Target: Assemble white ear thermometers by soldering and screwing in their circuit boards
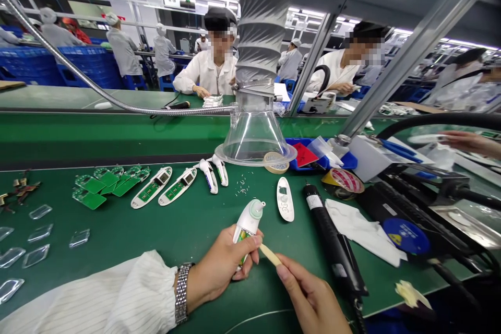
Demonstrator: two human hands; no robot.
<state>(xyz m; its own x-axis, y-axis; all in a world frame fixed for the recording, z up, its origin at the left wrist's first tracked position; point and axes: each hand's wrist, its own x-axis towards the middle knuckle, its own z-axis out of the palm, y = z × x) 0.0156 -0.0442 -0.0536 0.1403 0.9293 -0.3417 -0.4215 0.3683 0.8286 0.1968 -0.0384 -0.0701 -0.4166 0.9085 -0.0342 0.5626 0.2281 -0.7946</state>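
Observation:
My left hand (219, 266), with a metal-link watch on the wrist, grips a white ear thermometer housing (248, 224) with a green circuit board showing in it. My right hand (309, 297) pinches a thin beige stick (270, 254), whose tip reaches the fingers of my left hand. On the green mat (211, 292) lie two open white housings with boards (152, 187), loose green circuit boards (94, 193), clear plastic covers (35, 255), a white back shell (285, 198) and tiny screws (241, 185). A black electric screwdriver (329, 235) lies right of my right hand.
A clear fume hood (254, 135) on a grey duct stands ahead, with a metal gooseneck to its left. A tape roll (343, 182), white cloth (360, 229) and blue tray (301, 154) sit right. Co-workers in white sit across the bench.

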